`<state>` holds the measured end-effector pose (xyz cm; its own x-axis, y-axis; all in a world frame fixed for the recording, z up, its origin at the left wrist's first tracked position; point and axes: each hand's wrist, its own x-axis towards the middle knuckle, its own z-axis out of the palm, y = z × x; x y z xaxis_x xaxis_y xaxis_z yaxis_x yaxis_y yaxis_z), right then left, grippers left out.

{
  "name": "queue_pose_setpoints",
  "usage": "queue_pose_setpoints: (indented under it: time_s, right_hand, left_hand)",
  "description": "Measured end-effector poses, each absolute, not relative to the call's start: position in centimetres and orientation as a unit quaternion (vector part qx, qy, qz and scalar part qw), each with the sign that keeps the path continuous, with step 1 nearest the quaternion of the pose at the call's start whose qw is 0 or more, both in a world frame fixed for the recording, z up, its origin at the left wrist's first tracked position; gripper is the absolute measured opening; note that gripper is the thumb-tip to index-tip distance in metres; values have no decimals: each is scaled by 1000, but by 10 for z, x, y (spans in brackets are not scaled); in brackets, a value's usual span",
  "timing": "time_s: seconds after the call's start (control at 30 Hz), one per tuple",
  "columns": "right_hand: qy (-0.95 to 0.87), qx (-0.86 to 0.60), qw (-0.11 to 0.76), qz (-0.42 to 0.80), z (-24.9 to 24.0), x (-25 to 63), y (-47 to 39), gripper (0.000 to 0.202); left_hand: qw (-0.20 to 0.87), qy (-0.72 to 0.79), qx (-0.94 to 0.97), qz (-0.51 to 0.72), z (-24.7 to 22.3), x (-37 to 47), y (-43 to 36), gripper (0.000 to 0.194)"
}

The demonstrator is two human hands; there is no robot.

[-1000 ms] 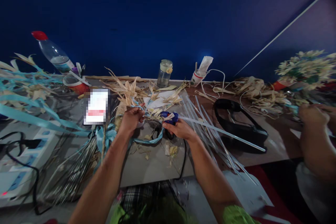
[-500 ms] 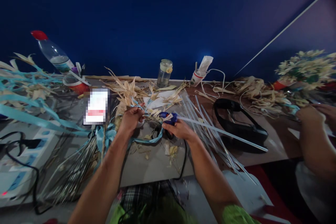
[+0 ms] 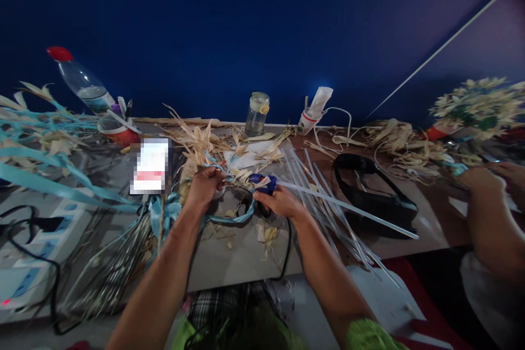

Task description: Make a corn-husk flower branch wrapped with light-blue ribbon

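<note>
My right hand (image 3: 281, 201) is wrapped round a blue glue gun (image 3: 266, 184), and a long clear glue stick (image 3: 348, 208) sticks out of its back end to the right. The gun's front points left, towards my other hand, among pale dried husk pieces (image 3: 245, 176). With fingers pinched together, my left hand (image 3: 206, 186) holds a light blue ribbon (image 3: 211, 161) that shows at its fingertips; its exact grip is partly hidden. A further loop of blue ribbon (image 3: 233, 220) hangs below, between both hands. Dried husk leaves (image 3: 200, 139) spread out behind my left hand.
Loose glue sticks (image 3: 320, 191) and a black handled object (image 3: 375, 197) lie to the right. On the left are a phone (image 3: 151, 167), metal wires (image 3: 118, 268) and a power strip (image 3: 49, 246). A glass jar (image 3: 257, 115) stands behind. Another person's arm (image 3: 488, 213) reaches in at right.
My hands and the glue gun stay almost in place. The other person's hand at the right has shifted slightly to the left.
</note>
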<state>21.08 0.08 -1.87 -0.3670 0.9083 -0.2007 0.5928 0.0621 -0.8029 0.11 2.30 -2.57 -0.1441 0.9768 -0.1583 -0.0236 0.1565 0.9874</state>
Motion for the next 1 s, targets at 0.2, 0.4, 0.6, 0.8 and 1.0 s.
queue_pose_setpoints:
  time_s: [0.2, 0.4, 0.6, 0.8, 1.0]
  right_hand:
    - [-704, -539, 173, 429, -19, 211, 1, 44]
    - [-697, -550, 176, 425, -18, 210, 1, 44]
    - [-704, -544, 170, 424, -15, 211, 1, 39]
    - [-715, -525, 186, 424, -19, 223, 5, 46]
    - [-561, -520, 325, 556, -29, 222, 14, 43]
  left_hand:
    - [505, 573, 417, 493, -21, 2, 22, 17]
    - [501, 581, 415, 489, -20, 3, 22, 20]
    - [508, 578, 407, 492, -19, 3, 22, 18]
    - [518, 577, 389, 498, -20, 2, 22, 10]
    - [520, 557, 399, 511, -27, -1, 23, 19]
